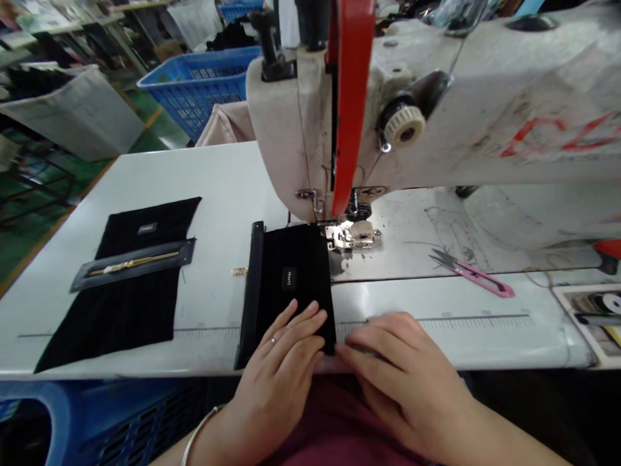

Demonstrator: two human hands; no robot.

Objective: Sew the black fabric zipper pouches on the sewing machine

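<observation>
A black fabric piece [303,259] with a small dark label [290,279] lies on the sewing machine table, its upper right corner by the lit presser foot [347,234]. A dark strip [253,285] runs along its left edge, with a gold zipper pull [239,272] sticking out. My left hand [286,359] rests flat on the lower part of the fabric, fingers stretched out. At the lower right corner, my right hand [392,362] has its fingers curled together, thumb and forefinger closed on the fabric's edge; the exact grip is partly hidden.
Another black fabric piece [136,310] with a zipper [130,264] across it lies on the left. Pink thread snips [473,272] lie right of the presser foot. The machine head [281,129] stands over the work. Blue baskets [204,77] stand behind and below the table.
</observation>
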